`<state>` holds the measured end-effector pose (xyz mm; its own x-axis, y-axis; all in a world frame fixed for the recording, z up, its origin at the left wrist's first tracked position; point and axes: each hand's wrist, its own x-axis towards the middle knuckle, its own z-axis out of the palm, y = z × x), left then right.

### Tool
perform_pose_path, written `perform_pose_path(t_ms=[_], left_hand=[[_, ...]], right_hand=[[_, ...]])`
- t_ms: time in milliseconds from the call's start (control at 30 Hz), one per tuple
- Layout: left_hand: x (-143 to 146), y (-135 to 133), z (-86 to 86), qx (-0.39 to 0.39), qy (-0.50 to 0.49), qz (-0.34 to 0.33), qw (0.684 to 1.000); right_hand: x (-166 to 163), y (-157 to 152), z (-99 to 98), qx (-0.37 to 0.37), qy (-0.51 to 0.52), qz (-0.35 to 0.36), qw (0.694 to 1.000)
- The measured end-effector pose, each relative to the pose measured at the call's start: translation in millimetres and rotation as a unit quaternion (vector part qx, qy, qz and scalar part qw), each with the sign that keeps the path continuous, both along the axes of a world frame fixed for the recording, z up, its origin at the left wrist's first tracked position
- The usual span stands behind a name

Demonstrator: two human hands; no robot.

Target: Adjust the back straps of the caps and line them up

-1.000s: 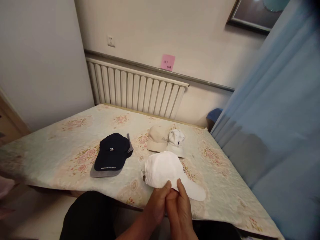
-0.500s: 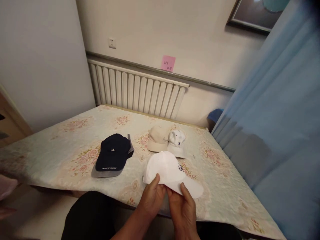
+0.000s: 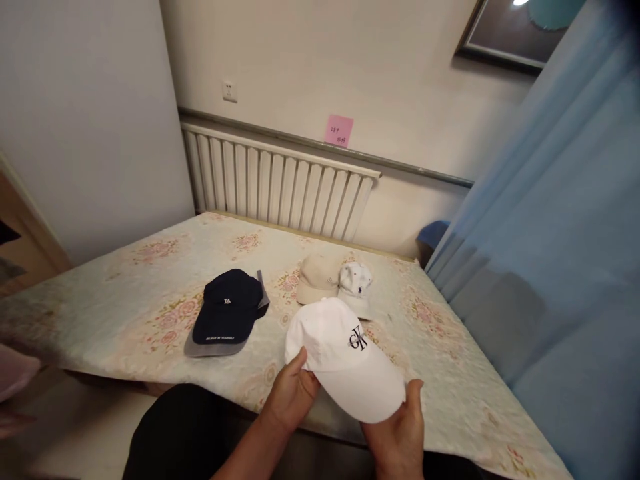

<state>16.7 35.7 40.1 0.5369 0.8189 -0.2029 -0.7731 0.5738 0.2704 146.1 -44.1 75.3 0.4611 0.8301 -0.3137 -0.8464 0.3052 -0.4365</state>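
Note:
A white cap (image 3: 336, 347) with a dark letter logo on its front is held up just above the near edge of the bed. My left hand (image 3: 290, 395) grips its left side, thumb on top of the crown. My right hand (image 3: 400, 433) holds the brim from below, thumb at the brim's right edge. The brim points toward me and to the right.
Three more caps lie on the floral bedspread (image 3: 150, 293): a navy cap (image 3: 227, 312) over a grey brim, a beige cap (image 3: 316, 277) and a white dotted cap (image 3: 354, 283). Behind stands a radiator (image 3: 275, 183). A blue curtain (image 3: 550, 267) hangs at right.
The white cap has been turned and lifted, so its logo and brim now face me. My hands moved apart, the right one sliding to the brim's right edge.

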Motion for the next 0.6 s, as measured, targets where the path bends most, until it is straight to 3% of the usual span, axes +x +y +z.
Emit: perform_pose_path(t_ms=[333, 467, 600], left_hand=[[-20, 11, -21.6, -0.006, -0.053, -0.092, 0.994], [-22, 12, -25.1, 0.011, -0.063, -0.113, 0.991], [-23, 13, -25.7, 0.009, -0.048, -0.156, 0.987]], right_hand=[[12, -8, -22.3, -0.041, 0.001, 0.094, 0.995], [15, -13, -22.1, -0.064, -0.002, 0.139, 0.988], [11, -20, -17.7, -0.107, -0.026, 0.231, 0.967]])
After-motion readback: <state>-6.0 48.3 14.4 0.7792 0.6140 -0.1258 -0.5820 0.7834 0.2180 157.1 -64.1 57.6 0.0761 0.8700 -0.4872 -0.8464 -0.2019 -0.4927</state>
